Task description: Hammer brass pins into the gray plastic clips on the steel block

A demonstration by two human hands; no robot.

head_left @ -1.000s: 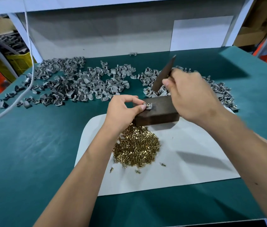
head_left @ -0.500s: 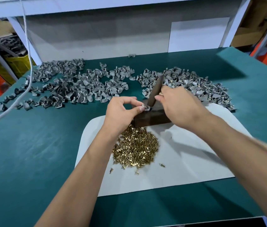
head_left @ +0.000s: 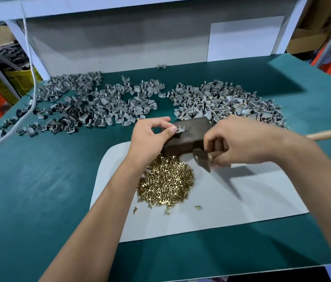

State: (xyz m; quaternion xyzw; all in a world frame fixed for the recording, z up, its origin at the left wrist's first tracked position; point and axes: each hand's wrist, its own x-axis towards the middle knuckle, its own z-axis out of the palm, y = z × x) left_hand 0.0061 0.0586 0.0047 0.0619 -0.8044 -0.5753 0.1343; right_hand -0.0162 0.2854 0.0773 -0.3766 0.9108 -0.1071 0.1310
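Hid most of the hammer behind the right hand: only the dark head below the fingers and the wooden handle end past the wrist showed, both blurred. Could not make out whether a pin stood in the clip. Lost the near right part of the block behind that hand.

Reached in from the lower left with the left hand, thumb and forefinger pinching the gray clip at its left edge, other fingers curled. Came in from the lower right with the right hand, grip clenched around the hammer near its head, head pointing down and toward the viewer.

Sat the clip on the top left of the dark block, just beside the left thumb tip. Stood the block at the far edge of a white sheet on the green table, with the pile of brass pins just in front of it. Lay loose gray clips heaped behind, another heap to the right.
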